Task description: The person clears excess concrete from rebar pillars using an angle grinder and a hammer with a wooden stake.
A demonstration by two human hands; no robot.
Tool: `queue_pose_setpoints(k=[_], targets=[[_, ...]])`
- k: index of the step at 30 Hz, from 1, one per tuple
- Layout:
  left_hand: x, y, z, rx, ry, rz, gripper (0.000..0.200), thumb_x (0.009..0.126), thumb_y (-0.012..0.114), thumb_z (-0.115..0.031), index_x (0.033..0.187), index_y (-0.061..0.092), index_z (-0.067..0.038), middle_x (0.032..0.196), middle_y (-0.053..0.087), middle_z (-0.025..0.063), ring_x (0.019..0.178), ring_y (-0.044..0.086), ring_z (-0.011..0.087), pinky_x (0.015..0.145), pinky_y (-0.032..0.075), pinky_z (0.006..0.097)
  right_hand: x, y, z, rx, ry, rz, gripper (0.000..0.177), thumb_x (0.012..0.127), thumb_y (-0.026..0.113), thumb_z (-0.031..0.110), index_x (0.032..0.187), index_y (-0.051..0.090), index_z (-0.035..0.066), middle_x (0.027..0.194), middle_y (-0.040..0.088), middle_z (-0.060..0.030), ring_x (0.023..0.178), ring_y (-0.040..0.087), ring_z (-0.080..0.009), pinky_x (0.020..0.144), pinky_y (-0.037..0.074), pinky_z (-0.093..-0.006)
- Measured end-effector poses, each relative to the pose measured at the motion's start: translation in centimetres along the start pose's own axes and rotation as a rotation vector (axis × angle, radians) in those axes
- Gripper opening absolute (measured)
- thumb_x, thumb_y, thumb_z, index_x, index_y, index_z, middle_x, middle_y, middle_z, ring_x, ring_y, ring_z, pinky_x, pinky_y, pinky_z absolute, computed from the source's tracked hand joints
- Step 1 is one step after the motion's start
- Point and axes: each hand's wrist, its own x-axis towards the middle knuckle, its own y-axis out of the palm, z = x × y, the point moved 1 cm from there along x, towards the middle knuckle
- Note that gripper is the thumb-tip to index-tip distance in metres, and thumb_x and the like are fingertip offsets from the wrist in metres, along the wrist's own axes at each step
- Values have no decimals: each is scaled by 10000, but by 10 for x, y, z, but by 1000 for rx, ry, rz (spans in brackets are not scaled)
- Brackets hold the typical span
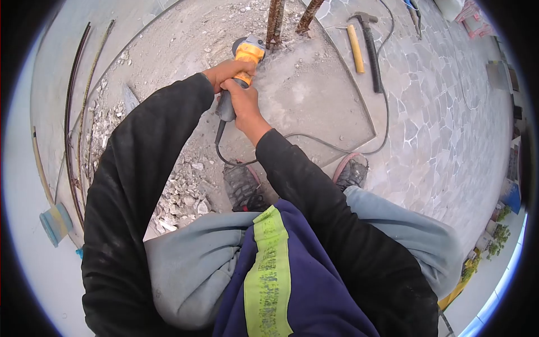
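A yellow and black angle grinder (249, 54) is in both my hands, its head pointing away from me. My left hand (224, 73) wraps the yellow body close behind the head. Just behind it, my right hand (244, 105) is closed round the dark rear grip. The disc shows only as a dark edge at the head's left side. Close to the right of the head stand rusty steel bars (274, 22), rising from the dusty concrete. A black power cord (303, 135) leaves the grinder's rear and loops off to the right.
A black-handled hammer (370, 59) lies beside a yellow handle (355, 49) on the right. Broken rubble (182, 194) spreads left of my shoes (244, 182). Long thin bars (73, 106) lie farther left, near a blue-green bucket (55, 224). Another rusty bar (307, 17) stands ahead.
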Motion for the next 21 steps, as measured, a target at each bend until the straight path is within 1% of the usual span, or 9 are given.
queue_pose_setpoints(k=[4, 7, 9, 10, 13, 16, 18, 19, 21], targets=[[1, 7, 0, -47, -13, -18, 326, 846, 695, -258, 1080, 595, -55, 934, 673, 67, 816, 675, 159, 793, 551, 300, 1, -3, 5, -9, -32, -15, 406, 748, 740, 153, 1059, 586, -56, 875, 635, -56, 737, 618, -141, 649, 478, -299], [1, 11, -1, -133, 4, -38, 312, 817, 736, -262, 1027, 615, -65, 876, 672, 54, 747, 666, 156, 728, 543, 289, 2, -6, 8, -31, -42, -29, 412, 741, 744, 151, 1060, 586, -58, 881, 639, -58, 741, 619, -139, 646, 477, -295], [0, 11, -3, -122, -2, -25, 347, 849, 698, -276, 1093, 594, -51, 933, 674, 69, 830, 683, 175, 805, 556, 309, 4, -8, 8, -73, -96, -15, 310, 780, 738, 163, 986, 614, -33, 801, 660, -97, 633, 659, -191, 562, 523, -322], [0, 12, -3, -118, -8, -23, 347, 849, 698, -276, 1093, 594, -51, 933, 674, 69, 830, 683, 175, 805, 556, 309, 4, -11, 7, -67, -94, -19, 310, 780, 738, 163, 986, 614, -33, 801, 660, -97, 633, 659, -191, 562, 523, -322], [-3, 16, -4, -106, -22, -43, 356, 858, 695, -288, 1099, 597, -45, 946, 681, 75, 838, 685, 178, 809, 556, 309, 3, -15, 10, -61, -81, -9, 325, 773, 744, 162, 996, 607, -31, 811, 661, -96, 627, 663, -194, 558, 527, -326], [-3, 13, 5, -137, -40, -18, 369, 866, 688, -299, 1105, 598, -32, 971, 688, 84, 853, 688, 187, 826, 556, 310, 2, -18, 6, -55, -64, 2, 404, 763, 749, 153, 1076, 572, -30, 832, 661, -102, 598, 659, -199, 546, 530, -333], [-4, 12, 9, -164, -55, 38, 380, 866, 692, -297, 1111, 596, -23, 988, 692, 90, 869, 691, 199, 845, 557, 321, -2, -19, 6, -85, -20, 30, 520, 743, 758, 152, 1169, 522, -31, 919, 657, -109, 694, 671, -191, 608, 540, -329], [-4, 12, 12, -163, -54, 37, 380, 866, 692, -297, 1111, 596, -23, 988, 692, 90, 869, 691, 199, 845, 557, 321, -4, -19, 6, -85, -21, 30, 520, 743, 758, 152, 1169, 522, -31, 919, 657, -109, 694, 671, -191, 608, 540, -329], [-5, 18, 14, -252, -55, 6, 376, 860, 700, -282, 1110, 595, -21, 985, 692, 95, 884, 694, 210, 858, 557, 330, -5, -19, 4, -211, -105, -117, 548, 687, 776, 246, 1090, 585, -71, 977, 666, -142, 887, 667, -228, 767, 522, -344]])
